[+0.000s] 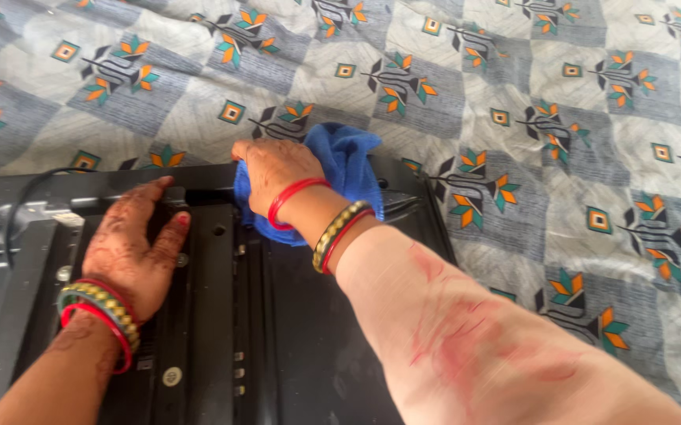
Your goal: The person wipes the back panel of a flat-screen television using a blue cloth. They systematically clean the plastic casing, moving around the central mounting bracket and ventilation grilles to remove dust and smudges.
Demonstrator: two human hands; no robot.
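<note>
We see our right hand (pixel 273 169) pressed down on a blue cloth (pixel 340 177), fingers together and curled over the bunched fabric, gripping it against the upper edge of a black television back panel (pixel 293 330). The cloth sits at the top rim of the panel, partly under our palm and partly spilling out to the right, just where the panel meets the bedsheet (pixel 513 86). Our left hand (pixel 136 244) lies flat on the panel to the left of the cloth, fingers stretched out and close together, holding nothing, only resting on the black surface. Both wrists carry red and gold bangles (pixel 332 228), and the left hand shows dark henna patterns.

The panel lies face down across the lower left of the view, with ribbed plastic, a few screws and a raised central section. A thin black cable (pixel 29 193) loops off its upper left corner. The bedsheet beneath is grey and white in checks, printed with orange and teal leaf motifs and small squares, and it fills the rest of the view.
</note>
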